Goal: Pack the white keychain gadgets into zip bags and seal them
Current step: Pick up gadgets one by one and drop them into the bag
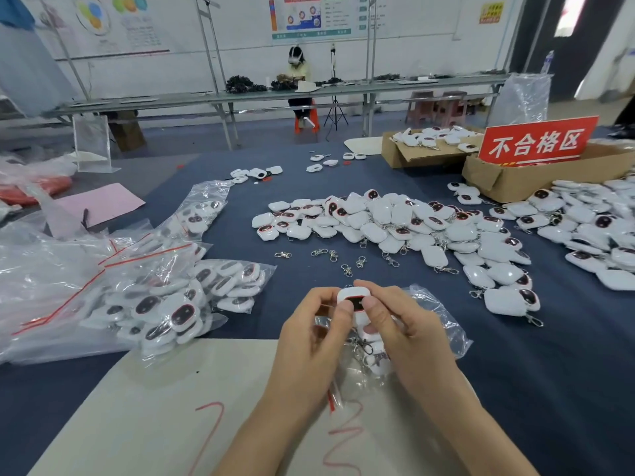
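Now pinched between the fingertips of left hand (309, 338) and right hand (409, 334) together: one white gadget (352, 298), just above the part-filled zip bag (436, 324) by the near edge of the worktop (515, 372). Probably best to slide it in clasp first, settle it flat, then press the red seal (331, 401) end to end. Mind the loose clasps (343, 262) just beyond. Keep clear of the filled bags (178, 297) along the left edge and the gadget pile (395, 228) mid-worktop.
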